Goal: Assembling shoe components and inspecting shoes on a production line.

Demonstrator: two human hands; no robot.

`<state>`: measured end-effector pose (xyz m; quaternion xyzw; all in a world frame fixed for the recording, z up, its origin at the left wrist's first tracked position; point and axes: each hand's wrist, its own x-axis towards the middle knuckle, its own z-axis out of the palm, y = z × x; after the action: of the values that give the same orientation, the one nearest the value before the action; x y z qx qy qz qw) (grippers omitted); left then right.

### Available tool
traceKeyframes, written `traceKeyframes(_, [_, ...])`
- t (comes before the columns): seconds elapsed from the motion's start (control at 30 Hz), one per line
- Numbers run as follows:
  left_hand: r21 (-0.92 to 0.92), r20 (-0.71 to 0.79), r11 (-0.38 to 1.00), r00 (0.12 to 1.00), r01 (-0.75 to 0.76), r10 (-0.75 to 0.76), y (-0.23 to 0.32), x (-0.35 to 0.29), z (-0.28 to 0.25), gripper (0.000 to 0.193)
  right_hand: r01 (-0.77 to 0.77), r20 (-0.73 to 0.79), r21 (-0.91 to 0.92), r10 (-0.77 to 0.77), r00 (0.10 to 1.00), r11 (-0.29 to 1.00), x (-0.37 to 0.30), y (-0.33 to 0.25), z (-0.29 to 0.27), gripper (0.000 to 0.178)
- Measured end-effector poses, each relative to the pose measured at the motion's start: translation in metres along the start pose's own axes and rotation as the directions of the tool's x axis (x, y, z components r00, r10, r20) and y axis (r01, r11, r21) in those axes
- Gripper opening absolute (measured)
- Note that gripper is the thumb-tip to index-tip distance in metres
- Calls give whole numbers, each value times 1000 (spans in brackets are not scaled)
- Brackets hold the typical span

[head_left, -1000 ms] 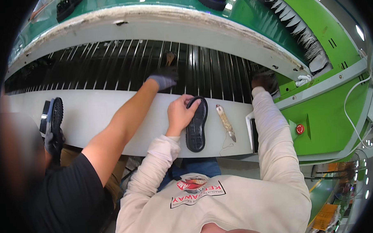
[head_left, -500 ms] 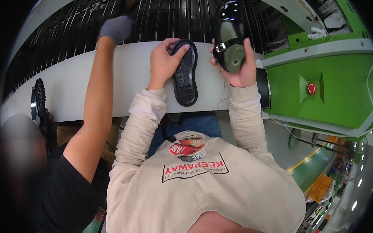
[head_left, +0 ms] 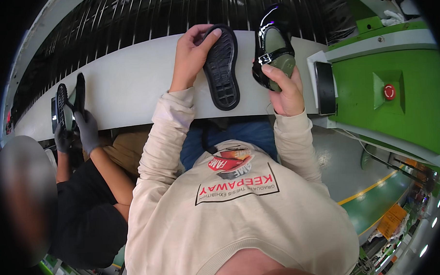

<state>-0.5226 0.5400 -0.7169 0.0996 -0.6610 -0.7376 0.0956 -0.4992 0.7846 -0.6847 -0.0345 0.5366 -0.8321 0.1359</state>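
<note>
My left hand [head_left: 196, 48] grips a black shoe sole [head_left: 221, 72] by its upper left edge, thumb over the rim. The sole's ribbed hollow side faces up, its long axis pointing away from me. In my right hand [head_left: 287, 92] is a black patent shoe [head_left: 262, 70] with a buckled strap and a green insole. My thumb lies over its side near the buckle, and its toe points away from me. Sole and shoe are held apart, side by side, over the white work surface [head_left: 164, 66]. The fingers beneath the shoe are partly hidden.
Beyond the white surface runs a bed of metal rollers [head_left: 177, 13]. A green machine housing [head_left: 360, 123] with a red stop button [head_left: 389, 92] stands at right, a dark block [head_left: 326, 87] beside it. On my left, a co-worker's gloved hands [head_left: 88, 131] hold a sole and a shoe.
The shoe has turned slightly, and my right thumb has come over its side. The co-worker's gloved hand has come back from the rollers, and both hands now hold shoe parts.
</note>
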Motion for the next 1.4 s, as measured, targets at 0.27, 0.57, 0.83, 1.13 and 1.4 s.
traceKeyframes(0.27, [-223,31,970,996,92,-88,6,2,1,27,20,-103,-52,-25,994,998,-11,8,6,64])
traceKeyframes(0.57, [-193,5,979,998,-62,64,44,-13,10,32,223,-57,-328,-255,965,918,-36,7,27,74])
traceKeyframes(0.83, [-146,112,926,924,-348,365,63,-62,17,56,305,157,-257,-271,950,917,-97,37,35,97])
traceKeyframes(1.13, [-84,108,834,827,-545,551,63,-82,30,66,371,297,-369,-270,916,852,-101,45,27,100])
traceKeyframes(1.4, [-67,64,817,814,-573,577,61,-85,32,63,373,346,-312,-261,901,874,-101,44,25,101])
